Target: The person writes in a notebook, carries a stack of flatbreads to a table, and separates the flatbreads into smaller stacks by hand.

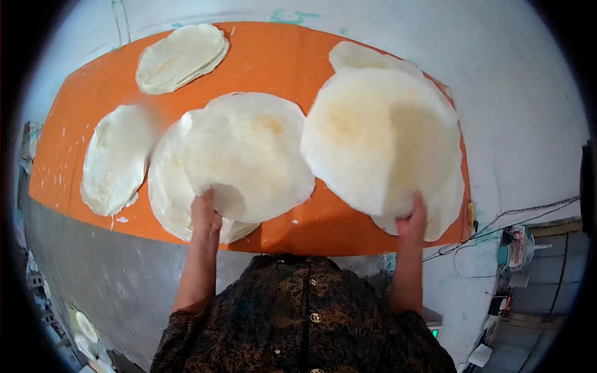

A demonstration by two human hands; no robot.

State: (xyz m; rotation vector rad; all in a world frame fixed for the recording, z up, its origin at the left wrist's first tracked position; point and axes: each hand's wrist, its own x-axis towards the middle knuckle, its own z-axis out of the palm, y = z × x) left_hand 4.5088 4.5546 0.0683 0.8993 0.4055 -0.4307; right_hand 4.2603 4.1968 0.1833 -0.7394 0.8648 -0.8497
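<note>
My left hand [206,214] grips the near edge of a large, thin, pale flatbread sheet [255,161], its thumb on top and the fingers hidden underneath. This sheet partly covers a stack of similar sheets [168,193] and has a light brown patch. To the right, my right hand [412,221] pinches the near edge of another large round flatbread sheet [354,137], thumb uppermost. A shadow falls across that sheet's right half. More sheets [443,217] lie beneath it, their edges showing at the back and at the lower right.
Two more piles of thin sheets, one at the back left [180,59] and one at the left [115,161], lie on the orange tabletop [267,59]. A small wooden-looking piece [471,217] sits by its right edge. Cables [497,221] run along the right wall.
</note>
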